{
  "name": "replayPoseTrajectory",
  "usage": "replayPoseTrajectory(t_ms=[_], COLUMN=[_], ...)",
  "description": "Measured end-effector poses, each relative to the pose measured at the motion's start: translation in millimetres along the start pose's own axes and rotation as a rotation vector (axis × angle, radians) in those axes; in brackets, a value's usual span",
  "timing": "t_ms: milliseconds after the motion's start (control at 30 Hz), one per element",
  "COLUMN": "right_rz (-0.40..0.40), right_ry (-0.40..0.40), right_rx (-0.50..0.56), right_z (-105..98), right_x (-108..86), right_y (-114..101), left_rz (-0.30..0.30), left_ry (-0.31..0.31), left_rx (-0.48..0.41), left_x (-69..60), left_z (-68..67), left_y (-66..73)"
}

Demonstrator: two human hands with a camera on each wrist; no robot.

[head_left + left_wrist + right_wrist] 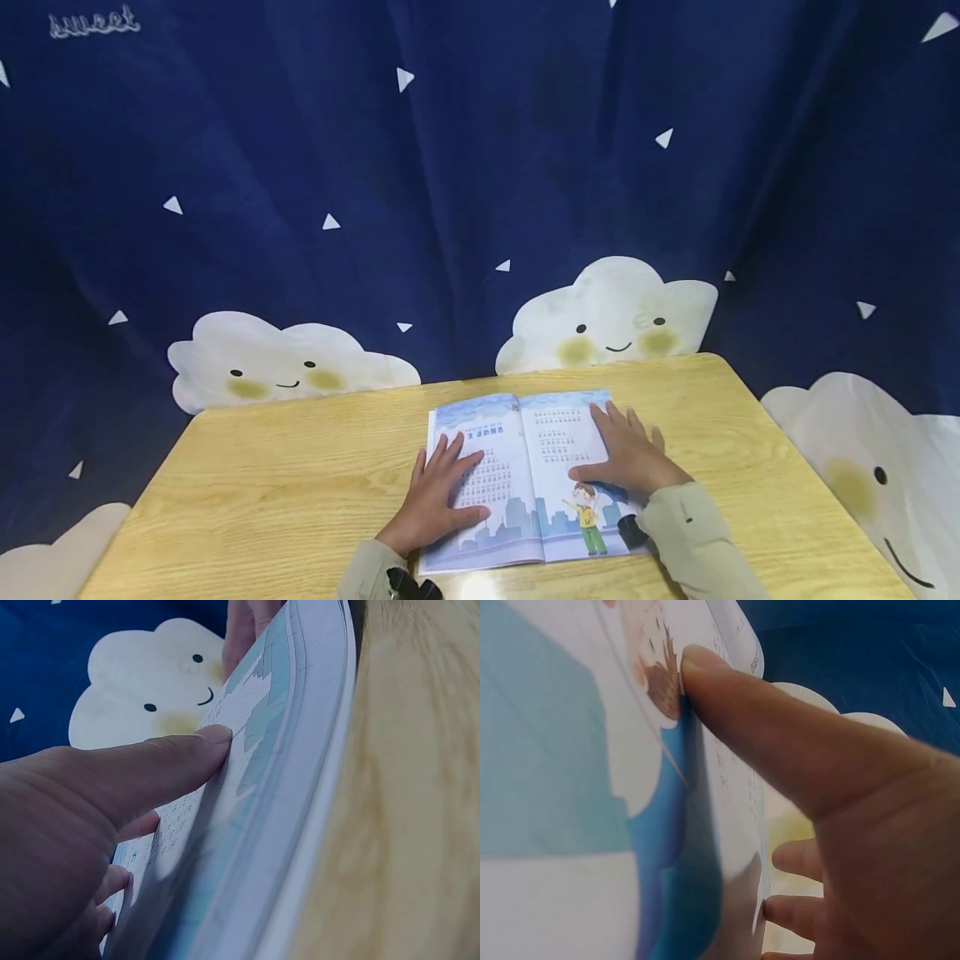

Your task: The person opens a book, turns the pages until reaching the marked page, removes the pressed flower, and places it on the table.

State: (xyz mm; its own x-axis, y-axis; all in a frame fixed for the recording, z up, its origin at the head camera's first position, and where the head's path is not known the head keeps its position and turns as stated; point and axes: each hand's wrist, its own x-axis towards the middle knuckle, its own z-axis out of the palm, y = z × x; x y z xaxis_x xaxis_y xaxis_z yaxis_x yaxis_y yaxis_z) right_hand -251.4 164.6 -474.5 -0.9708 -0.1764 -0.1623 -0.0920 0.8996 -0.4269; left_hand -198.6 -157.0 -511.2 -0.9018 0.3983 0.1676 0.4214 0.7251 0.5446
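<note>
An illustrated book [528, 500] lies spread on the wooden table, with printed text and a city skyline on both pages and a drawn child on the right one. My left hand [437, 497] rests on the left page, fingers spread and fairly straight. On the right page lies my right hand [628, 454], its thumb by the drawn child's head and its other fingers reaching toward the page's outer edge. In the left wrist view, the left thumb [176, 769] touches the page. The right thumb [757, 720] touches paper in the right wrist view.
The book stands on a light wooden table [285, 483]. Behind and around the table hangs a dark blue curtain [315, 125] with white triangles and smiling clouds. Dark wrist devices [408, 583] sit at both beige sleeves [697, 533].
</note>
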Motion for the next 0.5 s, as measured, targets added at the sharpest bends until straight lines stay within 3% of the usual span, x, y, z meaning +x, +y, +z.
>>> replayPoseTrajectory(t_ms=[167,500], right_rz=[0.008,-0.003], right_ry=[0.026,0.030], right_rx=[0.007,-0.004], right_z=[-2.8,1.2], right_x=[2.1,4.0], right_y=[0.6,3.5], left_rz=[0.024,0.000], left_ry=[0.018,0.009], left_rx=[0.013,0.002], left_x=[5.1,0.7], left_z=[-0.7,2.6], left_y=[-0.3,-1.1])
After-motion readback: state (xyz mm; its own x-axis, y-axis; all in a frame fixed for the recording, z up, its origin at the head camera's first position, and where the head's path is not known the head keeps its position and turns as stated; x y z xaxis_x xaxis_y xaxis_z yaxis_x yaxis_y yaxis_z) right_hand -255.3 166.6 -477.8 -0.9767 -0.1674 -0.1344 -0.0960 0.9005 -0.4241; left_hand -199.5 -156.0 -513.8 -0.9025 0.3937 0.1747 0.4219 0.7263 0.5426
